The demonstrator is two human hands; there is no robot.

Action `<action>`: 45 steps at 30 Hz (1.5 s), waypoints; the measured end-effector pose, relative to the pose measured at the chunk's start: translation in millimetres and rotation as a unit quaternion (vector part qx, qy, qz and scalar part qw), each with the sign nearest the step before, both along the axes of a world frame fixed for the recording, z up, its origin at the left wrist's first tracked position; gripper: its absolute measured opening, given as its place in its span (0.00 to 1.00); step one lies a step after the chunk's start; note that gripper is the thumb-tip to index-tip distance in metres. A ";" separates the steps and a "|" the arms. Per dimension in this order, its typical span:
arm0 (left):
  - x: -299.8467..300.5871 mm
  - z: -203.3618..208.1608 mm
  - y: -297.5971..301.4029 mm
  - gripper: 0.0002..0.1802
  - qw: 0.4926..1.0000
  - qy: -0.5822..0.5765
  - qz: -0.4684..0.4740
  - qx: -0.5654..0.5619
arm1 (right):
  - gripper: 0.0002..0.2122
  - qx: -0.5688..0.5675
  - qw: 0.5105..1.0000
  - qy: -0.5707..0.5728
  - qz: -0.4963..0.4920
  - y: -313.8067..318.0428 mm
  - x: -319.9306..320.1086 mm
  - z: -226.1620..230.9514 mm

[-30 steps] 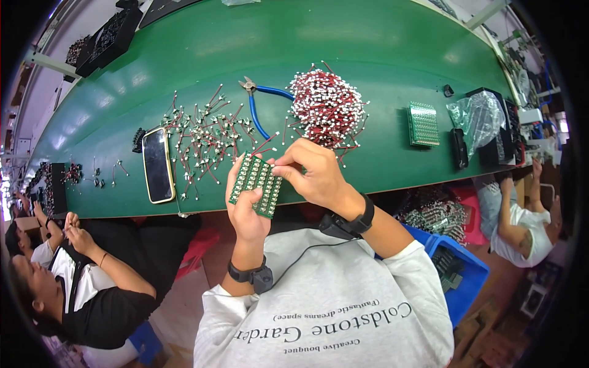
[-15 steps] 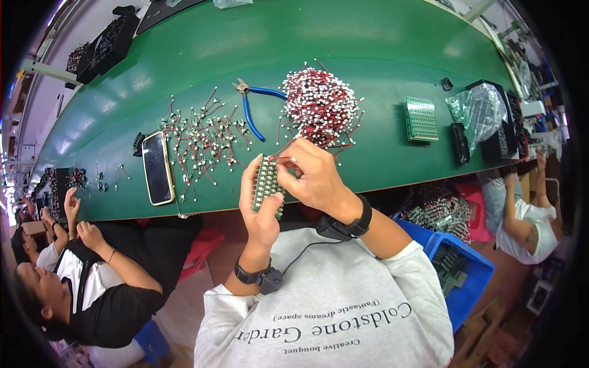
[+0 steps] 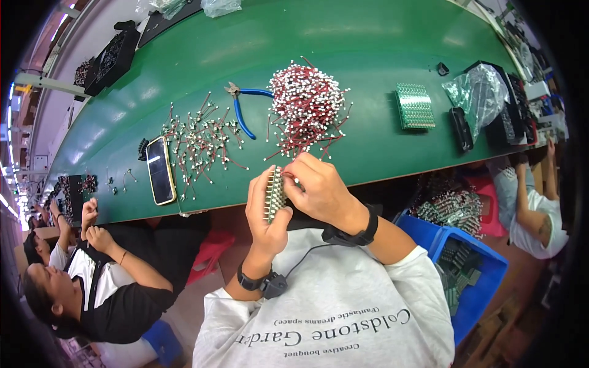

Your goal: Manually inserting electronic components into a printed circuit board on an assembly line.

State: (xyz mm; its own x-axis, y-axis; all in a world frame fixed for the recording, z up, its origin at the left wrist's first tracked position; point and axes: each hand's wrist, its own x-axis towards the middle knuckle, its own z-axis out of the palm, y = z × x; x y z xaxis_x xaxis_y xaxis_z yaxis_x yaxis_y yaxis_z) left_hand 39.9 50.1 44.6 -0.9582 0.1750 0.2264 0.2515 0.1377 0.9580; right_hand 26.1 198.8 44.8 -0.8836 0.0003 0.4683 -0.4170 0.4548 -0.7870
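My left hand (image 3: 262, 222) grips a narrow green circuit board panel (image 3: 274, 199) with rows of small white parts, tilted on its edge just off the table's front. At the panel's top end, my right hand (image 3: 322, 187) has its thumb and fingers pinched around a short red wire (image 3: 287, 174). The wire's tip and whether it touches the board are hidden by the fingers. Beyond my hands lies a big heap of red wires with white connectors (image 3: 310, 101). Left of that heap rest blue-handled cutters (image 3: 239, 110), jaws apart, and a loose scatter of small wired boards (image 3: 199, 141).
A phone (image 3: 161, 172) lies near the front edge at left. Stacked green panels (image 3: 415, 106) and a black box with clear plastic (image 3: 488, 92) stand at right. A blue bin (image 3: 475, 288) of boards is beside my right elbow. A co-worker (image 3: 104, 270) sits at left.
The panel has turned more onto its edge in my left hand. My right hand stays at its top end with the red wire. The view has shifted slightly.
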 end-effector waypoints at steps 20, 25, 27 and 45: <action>81.1 -59.9 -62.1 0.41 0.931 -0.181 0.056 0.312 | 0.06 0.152 0.981 0.023 -0.122 22.2 3.7 -42.8; 82.1 -61.1 -74.5 0.41 0.927 -0.176 0.062 0.324 | 0.04 0.217 0.969 0.072 -0.098 13.1 -9.4 -56.0; 79.4 -58.0 -76.8 0.39 0.909 -0.182 0.048 0.373 | 0.04 0.230 0.964 0.095 -0.091 12.7 -9.9 -54.4; 86.6 -12.9 -45.4 0.40 0.914 -0.119 -0.010 0.389 | 0.04 0.046 0.996 0.069 0.020 -51.9 90.3 -14.4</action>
State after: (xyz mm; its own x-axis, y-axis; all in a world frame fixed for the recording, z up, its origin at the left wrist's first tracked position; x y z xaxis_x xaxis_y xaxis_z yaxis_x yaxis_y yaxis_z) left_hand 126.6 4.7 31.7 -0.9948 0.0683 0.0757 0.0183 -0.6101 0.7921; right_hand 116.4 146.9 30.4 -0.8094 -0.0831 0.5814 -0.5375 0.5036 -0.6764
